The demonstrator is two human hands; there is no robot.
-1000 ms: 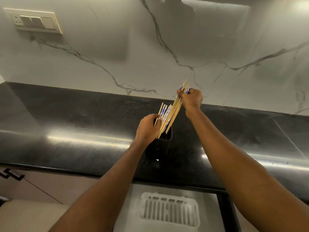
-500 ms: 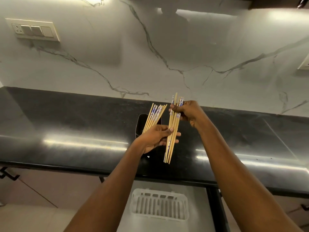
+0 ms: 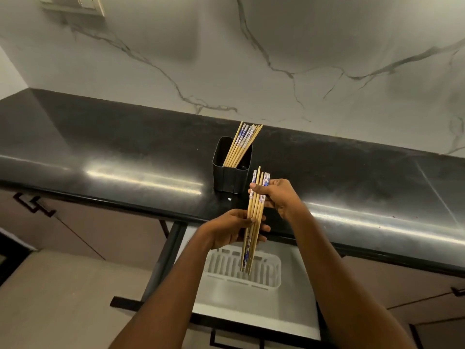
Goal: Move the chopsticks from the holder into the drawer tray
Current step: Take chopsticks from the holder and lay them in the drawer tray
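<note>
Both hands hold one bundle of chopsticks (image 3: 254, 212): the right hand (image 3: 279, 197) curls round its upper part, the left hand (image 3: 226, 230), at 7 o'clock, round its middle. Its lower tips hang above the white tray (image 3: 275, 269). The other chopsticks (image 3: 241, 144) lean in the black holder (image 3: 226, 177) at 11 o'clock

The chopsticks (image 3: 254, 210) you held looked like pale, smooth wood with a glossy blue-and-white print at their thick ends, and the holder (image 3: 230, 177) was black with a dull satin sheen, its material hard to tell. The bench (image 3: 125, 152) was dark polished stone, glossy enough to throw long streaks of light, against a wall (image 3: 276, 46) of smooth white marble-look slab with grey veins. The tray (image 3: 276, 271) was matt white slotted plastic.
</note>
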